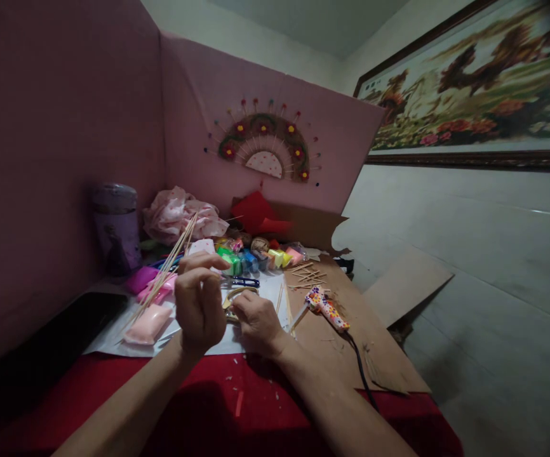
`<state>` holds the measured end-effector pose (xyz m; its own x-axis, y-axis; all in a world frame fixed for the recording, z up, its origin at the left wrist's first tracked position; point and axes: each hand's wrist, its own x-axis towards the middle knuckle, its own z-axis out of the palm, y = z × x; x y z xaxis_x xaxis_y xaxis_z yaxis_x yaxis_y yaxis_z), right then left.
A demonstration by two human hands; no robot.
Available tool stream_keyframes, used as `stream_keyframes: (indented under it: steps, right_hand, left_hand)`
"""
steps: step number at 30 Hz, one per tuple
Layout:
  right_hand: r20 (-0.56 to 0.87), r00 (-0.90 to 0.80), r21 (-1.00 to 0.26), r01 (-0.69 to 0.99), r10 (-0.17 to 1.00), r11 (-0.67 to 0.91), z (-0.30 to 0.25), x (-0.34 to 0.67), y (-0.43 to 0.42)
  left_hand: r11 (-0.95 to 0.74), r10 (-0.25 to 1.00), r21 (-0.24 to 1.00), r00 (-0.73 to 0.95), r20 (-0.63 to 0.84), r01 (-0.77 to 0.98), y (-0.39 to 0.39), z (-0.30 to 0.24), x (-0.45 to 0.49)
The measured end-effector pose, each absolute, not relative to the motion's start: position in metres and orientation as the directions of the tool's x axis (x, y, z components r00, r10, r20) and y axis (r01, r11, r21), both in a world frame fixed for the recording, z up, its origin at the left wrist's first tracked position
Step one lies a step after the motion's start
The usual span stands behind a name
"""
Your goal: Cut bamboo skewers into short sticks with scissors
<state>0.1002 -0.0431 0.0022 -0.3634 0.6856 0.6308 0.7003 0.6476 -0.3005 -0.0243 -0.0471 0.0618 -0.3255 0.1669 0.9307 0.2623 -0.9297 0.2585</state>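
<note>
My left hand (199, 304) is raised over the white paper (272, 282), its fingers curled in; whatever they may hold is hidden. My right hand (260, 319) is lower, beside it, with its fingers bunched together at the near side of a small yellowish thing with a rounded rim (241, 293). I cannot make out what these fingers grip. Just beyond lies a dark-handled tool, perhaps thread snips (244, 281). Left of my left hand are a pack of peach clay (148, 325) and a bundle of thin wooden sticks (167, 266).
Several coloured clay packs (249, 260) line the back. A hot glue gun with a flowered cover (326, 309) rests on cardboard (332, 355), near loose sticks (309, 275). A purple tumbler (117, 231) and a dark phone-like slab (65, 330) are left. A fan-shaped decoration (265, 133) is on the pink panel.
</note>
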Motion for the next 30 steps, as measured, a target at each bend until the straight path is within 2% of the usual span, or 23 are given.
stream_keyframes:
  steps: [3,6,10,15,22,30]
  right_hand:
    - [0.702,-0.216,-0.468,0.578,0.679,0.668,0.001,0.104,-0.042]
    - [0.737,-0.01,-0.567,0.534,0.676,0.627,0.0,0.113,-0.04]
    - [0.71,0.209,-0.647,0.571,0.673,0.505,-0.002,0.127,-0.033]
    - [0.67,0.282,-0.693,0.569,0.686,0.443,-0.005,0.132,-0.024]
    - [0.659,0.239,-0.693,0.561,0.714,0.452,-0.005,0.129,-0.027]
    - [0.641,0.246,-0.741,0.446,0.727,0.502,-0.007,0.125,-0.041]
  left_hand:
    - [-0.867,0.315,0.428,-0.383,0.868,0.256,-0.036,0.061,-0.028]
    - [-0.722,0.554,0.616,-0.271,0.787,0.314,-0.023,0.05,-0.027]
    - [-0.583,0.704,0.636,-0.075,0.706,0.506,-0.011,0.033,-0.023]
    - [-0.47,0.786,0.615,-0.016,0.618,0.633,-0.003,0.026,-0.022]
    - [-0.426,0.835,0.554,0.074,0.546,0.715,0.0,0.016,-0.021]
    - [-0.522,0.814,0.561,0.179,0.553,0.643,-0.012,0.013,-0.014]
